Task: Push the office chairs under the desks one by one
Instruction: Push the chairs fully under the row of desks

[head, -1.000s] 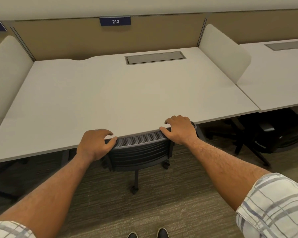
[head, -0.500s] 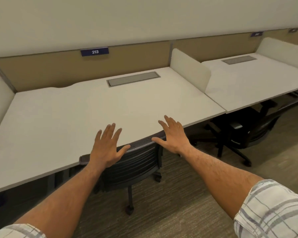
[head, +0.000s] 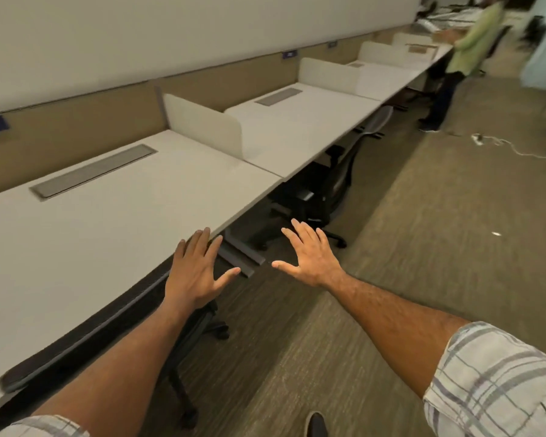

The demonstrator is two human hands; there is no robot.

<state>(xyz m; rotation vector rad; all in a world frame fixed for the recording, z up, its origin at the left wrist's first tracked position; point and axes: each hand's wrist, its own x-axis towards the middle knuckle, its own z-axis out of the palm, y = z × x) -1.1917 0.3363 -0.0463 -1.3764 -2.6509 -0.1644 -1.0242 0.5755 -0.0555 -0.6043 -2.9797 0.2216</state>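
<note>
Hands spread wide, empty: left hand (head: pixel 196 272) over near surface (head: pixel 85 234) edge, right hand (head: pixel 309 255) above carpet; next chair (head: pixel 328 187) protrudes beneath adjoining surface (head: pixel 300 127); hasty shoving risks armrest jamming.

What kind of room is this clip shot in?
Likely an open-plan office or study hall: a long row of white desks split by low divider panels, numbered blue tags on the back panel, wheeled office chairs and carpet.
</note>
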